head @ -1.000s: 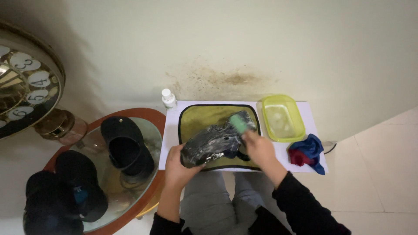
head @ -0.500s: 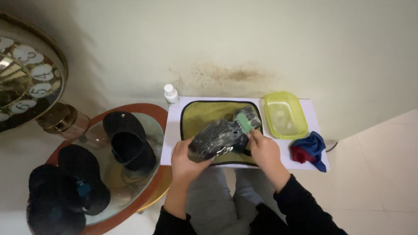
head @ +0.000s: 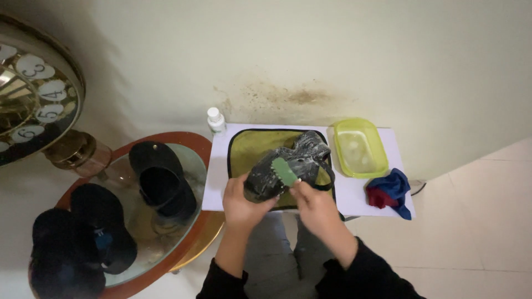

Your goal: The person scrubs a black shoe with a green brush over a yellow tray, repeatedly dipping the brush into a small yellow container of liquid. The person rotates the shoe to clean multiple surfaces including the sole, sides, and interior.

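Left hand (head: pixel 243 202) grips soapy black sandal (head: pixel 288 164); right hand (head: pixel 311 202) pinches green brush (head: pixel 284 171), seemingly mid-scrub; lather unrinsed.

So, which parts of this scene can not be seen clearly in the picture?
- Head view: left hand palm, hidden under the black shoe.
- Green brush bristles, facing the shoe.
- Clock, cut by the left edge.
- Yellow-green tub contents, too blurred.

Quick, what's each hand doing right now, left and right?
Left hand: closed on the dark soapy shoe, holding it over the yellow-green mat.
Right hand: closed on the green brush, pressed to the shoe.
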